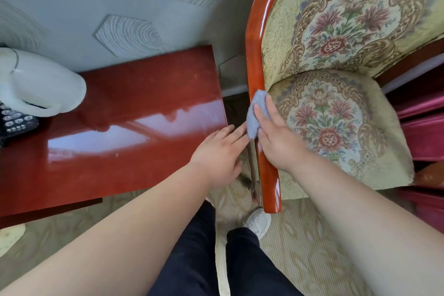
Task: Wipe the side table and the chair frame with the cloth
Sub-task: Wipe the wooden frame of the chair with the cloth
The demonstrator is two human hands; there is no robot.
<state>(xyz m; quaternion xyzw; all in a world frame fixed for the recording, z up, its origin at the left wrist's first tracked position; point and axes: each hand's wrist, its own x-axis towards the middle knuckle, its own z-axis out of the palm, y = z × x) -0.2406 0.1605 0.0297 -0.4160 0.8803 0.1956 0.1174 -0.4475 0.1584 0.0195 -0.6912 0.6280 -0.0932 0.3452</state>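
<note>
You are on the chair part of the job, by my reading; the cloth [254, 116] lies bunched on the near arm rail of the chair frame [255, 55], about midway along it, just where the seat cushion [336, 127] meets the rail. The lower end of that rail, the curved back above and the far side look left to do. The side table [144, 108], beside the chair frame on its outer side, shines with reflections and shows a few pale specks; I cannot tell whether it has been wiped.

Your right hand [276, 138] lies flat over the cloth, fingers [263, 115] nearly straight and pressing it against the rail, not curled round it; the thumb is hidden. Your left hand [216, 154] sits in the gap between table and chair frame, spread and relaxed, holding nothing; its fingertips [236, 133] reach just beside the cloth, and I cannot tell whether they touch it.
</note>
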